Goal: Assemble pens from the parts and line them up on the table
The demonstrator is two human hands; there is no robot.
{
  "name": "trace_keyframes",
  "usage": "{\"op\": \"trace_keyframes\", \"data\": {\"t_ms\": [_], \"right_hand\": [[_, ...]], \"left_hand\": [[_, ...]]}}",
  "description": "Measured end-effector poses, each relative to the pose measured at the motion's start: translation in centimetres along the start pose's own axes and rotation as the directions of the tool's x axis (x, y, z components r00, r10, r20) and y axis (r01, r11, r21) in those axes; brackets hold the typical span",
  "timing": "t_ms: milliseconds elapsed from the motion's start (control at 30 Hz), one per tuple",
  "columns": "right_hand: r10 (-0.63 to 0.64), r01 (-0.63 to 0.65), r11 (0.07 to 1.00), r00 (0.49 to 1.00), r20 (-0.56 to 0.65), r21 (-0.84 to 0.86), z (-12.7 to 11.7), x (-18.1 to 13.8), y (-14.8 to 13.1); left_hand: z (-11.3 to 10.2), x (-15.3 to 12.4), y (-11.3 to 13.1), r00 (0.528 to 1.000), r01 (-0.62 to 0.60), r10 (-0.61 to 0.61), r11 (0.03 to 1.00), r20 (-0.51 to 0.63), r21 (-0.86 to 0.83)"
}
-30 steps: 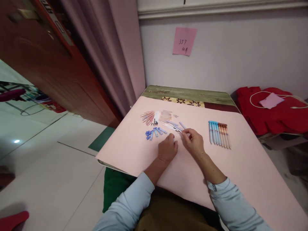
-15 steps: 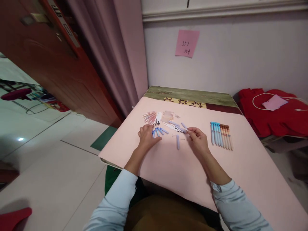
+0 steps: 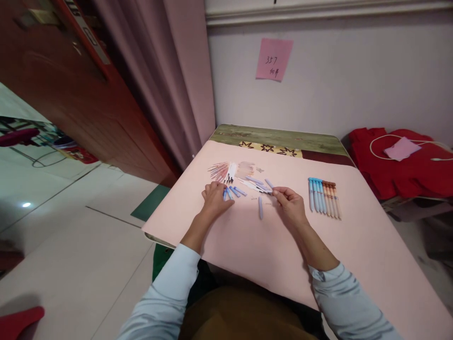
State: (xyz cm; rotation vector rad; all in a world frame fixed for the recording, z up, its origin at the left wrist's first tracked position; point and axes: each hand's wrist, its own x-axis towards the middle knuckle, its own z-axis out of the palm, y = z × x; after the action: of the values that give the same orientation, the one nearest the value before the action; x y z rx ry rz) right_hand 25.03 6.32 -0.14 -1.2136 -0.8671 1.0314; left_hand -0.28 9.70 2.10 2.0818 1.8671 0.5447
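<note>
My left hand (image 3: 214,197) rests on the pink tabletop, thumb stretched away from curved fingers, beside several short blue pen parts (image 3: 238,191). Its fingertips partly cover the leftmost of these. With thumb and index finger pinched, my right hand (image 3: 290,204) has a slim pen part at the ends of the white refills (image 3: 253,184); the fingers hide much of it. Lavender pen barrels (image 3: 255,180) lie against the refills, and a single lavender barrel (image 3: 261,208) lies between my hands. Dark-tipped pieces (image 3: 230,178) are bunched just beyond my left fingertips.
Reddish slim sticks (image 3: 218,171) and pale clear parts (image 3: 246,169) fan out farther back, near small springs (image 3: 260,170). Blue and brown-topped pens (image 3: 324,198) form a row at right. A wall, a curtain (image 3: 177,71) and red cloth (image 3: 406,165) surround the table (image 3: 247,250).
The whole view has shifted slightly. My right fingertips still pinch at the refill ends, with a small shift there, and my left hand stays by the blue parts.
</note>
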Motion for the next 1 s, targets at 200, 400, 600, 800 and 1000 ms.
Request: {"op": "trace_keyframes", "data": {"t_ms": [200, 400, 600, 800, 1000], "right_hand": [[-0.008, 0.008, 1.000, 0.999, 0.041, -0.006, 0.3, -0.2, -0.2], [0.032, -0.047, 0.992, 0.991, 0.129, 0.113, 0.6, -0.6, -0.2], [0.010, -0.025, 0.997, 0.981, 0.195, 0.071, 0.8, -1.3, -0.8], [0.036, -0.046, 0.998, 0.975, 0.218, 0.041, 1.3, -1.8, -0.6], [0.086, -0.090, 0.996, 0.972, 0.218, 0.007, 1.3, -1.7, 0.6]], "left_hand": [[1.7, -3.1, 4.2, 0.969, -0.160, 0.032, 0.834, -0.243, -0.528], [6.2, -4.4, 7.5, 0.983, -0.158, -0.001, 0.508, -0.184, -0.847], [6.6, -3.9, 7.1, 0.952, -0.195, -0.134, 0.425, -0.274, -0.884], [6.3, -3.6, 7.0, 0.964, -0.172, -0.147, 0.290, -0.221, -0.942], [5.9, -4.0, 7.3, 0.989, -0.115, -0.071, 0.157, -0.128, -0.981]]}}
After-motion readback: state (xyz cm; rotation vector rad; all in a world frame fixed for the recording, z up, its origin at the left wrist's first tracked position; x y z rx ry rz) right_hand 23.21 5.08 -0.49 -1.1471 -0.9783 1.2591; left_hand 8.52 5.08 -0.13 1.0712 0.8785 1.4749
